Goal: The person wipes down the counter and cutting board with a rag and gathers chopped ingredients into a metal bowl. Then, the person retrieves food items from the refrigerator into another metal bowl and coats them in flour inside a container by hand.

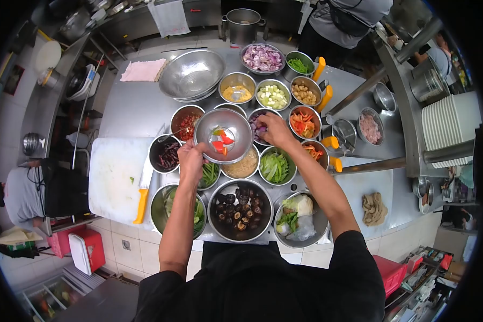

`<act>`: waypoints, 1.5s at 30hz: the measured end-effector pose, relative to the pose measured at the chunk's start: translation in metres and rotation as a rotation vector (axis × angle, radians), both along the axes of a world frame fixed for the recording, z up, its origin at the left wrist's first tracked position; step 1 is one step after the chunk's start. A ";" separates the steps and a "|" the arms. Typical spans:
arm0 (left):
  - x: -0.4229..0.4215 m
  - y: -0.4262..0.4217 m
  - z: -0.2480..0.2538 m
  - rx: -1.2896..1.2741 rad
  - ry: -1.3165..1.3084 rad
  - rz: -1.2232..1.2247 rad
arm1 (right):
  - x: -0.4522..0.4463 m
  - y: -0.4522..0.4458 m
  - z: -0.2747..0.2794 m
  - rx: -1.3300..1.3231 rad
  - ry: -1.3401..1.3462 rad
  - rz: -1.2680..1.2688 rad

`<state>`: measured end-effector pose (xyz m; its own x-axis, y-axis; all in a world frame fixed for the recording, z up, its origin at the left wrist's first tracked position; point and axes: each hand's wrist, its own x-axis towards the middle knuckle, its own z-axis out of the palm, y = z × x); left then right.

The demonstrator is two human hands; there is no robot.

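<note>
My left hand (192,159) is closed on the rim of a steel bowl (201,131), which is lifted above the other bowls. Inside it lie several red pepper pieces (220,146) and a bit of green. My right hand (273,130) dips into a small bowl with its fingertips curled on purple red onion pieces (258,127); the fingertips are partly hidden. Just right of that hand sits a bowl of orange-red pepper pieces (304,123). Below the lifted bowl is a bowl of pale shreds (242,163), partly covered by it.
Close to me stand bowls of dark mushrooms (241,212), green leaves (275,166) and cabbage (300,206). A yellow-handled knife (143,196) rests at the edge of a white cutting board (112,177). A large steel basin (192,72) is further back. Another person (349,24) stands across the table.
</note>
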<state>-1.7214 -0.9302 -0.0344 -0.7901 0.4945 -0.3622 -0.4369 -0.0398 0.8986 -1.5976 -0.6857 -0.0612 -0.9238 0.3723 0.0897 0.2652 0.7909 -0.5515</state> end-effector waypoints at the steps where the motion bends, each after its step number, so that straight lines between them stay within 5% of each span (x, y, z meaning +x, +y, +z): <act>1: 0.000 0.000 0.000 0.004 0.002 0.002 | 0.000 0.001 0.001 -0.040 -0.006 -0.015; 8: 0.000 0.005 -0.007 0.022 -0.005 -0.009 | 0.003 0.001 -0.006 0.127 -0.104 0.029; 18: 0.002 0.014 -0.004 -0.033 0.022 -0.037 | 0.004 0.008 0.057 -0.426 0.039 -0.318; 21: 0.007 0.026 -0.007 -0.022 0.027 -0.074 | -0.006 -0.022 0.079 -0.850 0.148 -0.248; 25: 0.012 0.037 -0.003 0.026 0.003 -0.097 | -0.016 -0.030 0.071 -0.254 0.288 0.131; 28: 0.005 0.034 -0.019 0.034 0.000 -0.083 | -0.035 0.014 0.063 -0.493 0.248 -0.218; 33: -0.001 0.024 -0.018 0.060 -0.022 -0.094 | -0.065 0.074 0.035 0.204 -0.234 -0.202; 45: -0.011 0.028 -0.014 0.084 -0.039 -0.065 | -0.077 0.092 0.008 0.245 -0.200 -0.089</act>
<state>-1.7327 -0.9022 -0.0482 -0.7416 0.5742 -0.3469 -0.4756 -0.0852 0.8755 -1.6745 -0.5934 -0.0528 -0.8967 0.4425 0.0065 0.4235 0.8623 -0.2777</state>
